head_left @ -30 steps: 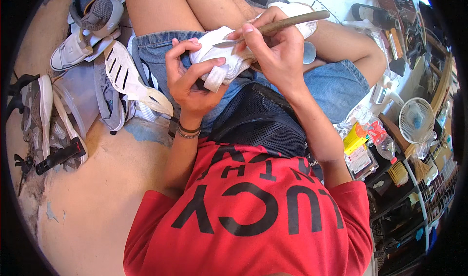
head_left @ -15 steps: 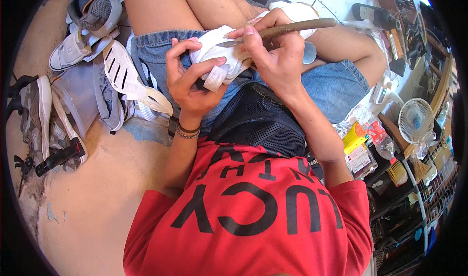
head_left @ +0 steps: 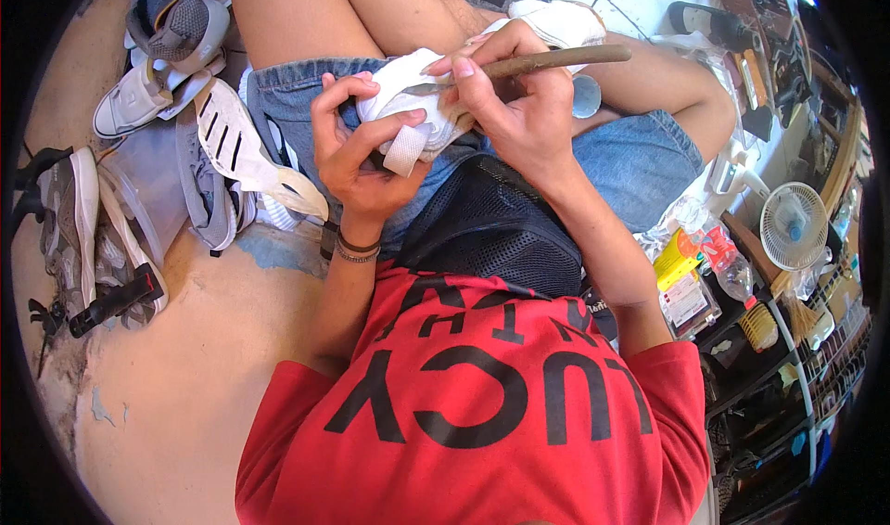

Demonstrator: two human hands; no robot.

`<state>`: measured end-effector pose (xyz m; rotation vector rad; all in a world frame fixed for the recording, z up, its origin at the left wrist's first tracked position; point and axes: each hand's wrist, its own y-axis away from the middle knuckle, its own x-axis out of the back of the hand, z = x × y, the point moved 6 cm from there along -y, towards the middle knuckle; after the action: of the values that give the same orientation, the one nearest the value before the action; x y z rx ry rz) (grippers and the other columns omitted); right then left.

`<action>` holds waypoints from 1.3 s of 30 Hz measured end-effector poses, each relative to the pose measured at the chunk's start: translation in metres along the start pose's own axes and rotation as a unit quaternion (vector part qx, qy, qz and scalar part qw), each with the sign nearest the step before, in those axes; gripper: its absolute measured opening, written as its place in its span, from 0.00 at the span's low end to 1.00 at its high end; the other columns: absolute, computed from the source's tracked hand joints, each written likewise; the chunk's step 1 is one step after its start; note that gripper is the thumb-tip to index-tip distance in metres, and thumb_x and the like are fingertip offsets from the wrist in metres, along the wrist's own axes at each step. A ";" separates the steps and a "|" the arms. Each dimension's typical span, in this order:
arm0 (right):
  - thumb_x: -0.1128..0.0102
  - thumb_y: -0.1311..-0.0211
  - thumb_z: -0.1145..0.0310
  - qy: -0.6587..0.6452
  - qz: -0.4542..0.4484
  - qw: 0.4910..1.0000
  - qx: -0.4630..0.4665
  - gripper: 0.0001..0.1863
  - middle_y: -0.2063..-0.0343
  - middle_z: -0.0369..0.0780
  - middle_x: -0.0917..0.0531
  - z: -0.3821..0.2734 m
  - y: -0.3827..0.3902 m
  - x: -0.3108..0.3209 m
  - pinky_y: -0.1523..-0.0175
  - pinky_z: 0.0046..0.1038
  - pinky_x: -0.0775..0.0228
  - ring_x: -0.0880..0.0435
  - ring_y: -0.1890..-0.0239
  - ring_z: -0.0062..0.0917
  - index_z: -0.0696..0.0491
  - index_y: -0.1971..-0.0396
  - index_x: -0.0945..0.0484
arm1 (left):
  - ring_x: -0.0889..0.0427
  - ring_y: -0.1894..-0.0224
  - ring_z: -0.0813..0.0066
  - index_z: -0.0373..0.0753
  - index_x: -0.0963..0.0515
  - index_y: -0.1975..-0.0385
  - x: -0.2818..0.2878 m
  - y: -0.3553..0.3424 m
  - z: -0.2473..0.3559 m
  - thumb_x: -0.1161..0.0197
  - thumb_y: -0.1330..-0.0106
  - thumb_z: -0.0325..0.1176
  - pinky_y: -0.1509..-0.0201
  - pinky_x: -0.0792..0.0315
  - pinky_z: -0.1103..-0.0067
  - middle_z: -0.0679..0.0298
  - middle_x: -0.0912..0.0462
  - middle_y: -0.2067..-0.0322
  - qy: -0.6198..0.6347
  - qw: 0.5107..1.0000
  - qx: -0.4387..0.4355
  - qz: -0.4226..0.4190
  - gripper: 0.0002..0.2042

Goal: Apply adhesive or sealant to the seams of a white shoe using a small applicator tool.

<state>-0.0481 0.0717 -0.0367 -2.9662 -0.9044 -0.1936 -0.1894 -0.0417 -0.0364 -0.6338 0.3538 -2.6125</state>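
Observation:
In my lap, my left hand (head_left: pixel 368 168) is wrapped round a white shoe-like piece (head_left: pixel 391 84) with a pale webbing strap (head_left: pixel 406 147) hanging from its near side. My thumb and fingers press on its edges. My right hand (head_left: pixel 527 112) grips a slim tool with a long brown handle (head_left: pixel 579 57). The tool's thin grey tip lies against the white surface, pointing left. Its exact kind I cannot make out. Just beyond my right hand, a second white shoe or cloth-like item (head_left: pixel 556 24) lies by my leg. A small bluish round cup (head_left: pixel 586 96) shows beside my right wrist.
To the left lie a white sole piece with slots (head_left: pixel 236 135), a white sneaker (head_left: pixel 134 103), a grey shoe (head_left: pixel 171 24) and grey sneakers (head_left: pixel 83 228). At right stand a small fan (head_left: pixel 794 226), a plastic bottle (head_left: pixel 731 270), a yellow box (head_left: pixel 677 261) and crowded racks (head_left: pixel 769 395).
The brown-handled tool and my right hand have shifted slightly left. The white piece has moved a little left in my left hand; both grips stay the same.

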 end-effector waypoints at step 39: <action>0.28 0.44 0.70 0.010 0.079 0.996 0.039 0.09 0.77 0.40 0.17 -0.004 -0.002 -0.002 0.69 0.26 0.29 0.18 0.74 0.27 0.59 0.73 0.18 | 0.23 0.48 0.57 0.48 0.13 0.64 0.001 -0.002 -0.001 0.22 0.65 0.30 0.27 0.45 0.52 0.56 0.26 0.52 -0.026 1.000 -0.002 0.003 0.21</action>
<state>-0.0515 0.0719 -0.0327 -2.9404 -0.6548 -0.1783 -0.1914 -0.0406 -0.0367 -0.6988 0.3455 -2.5849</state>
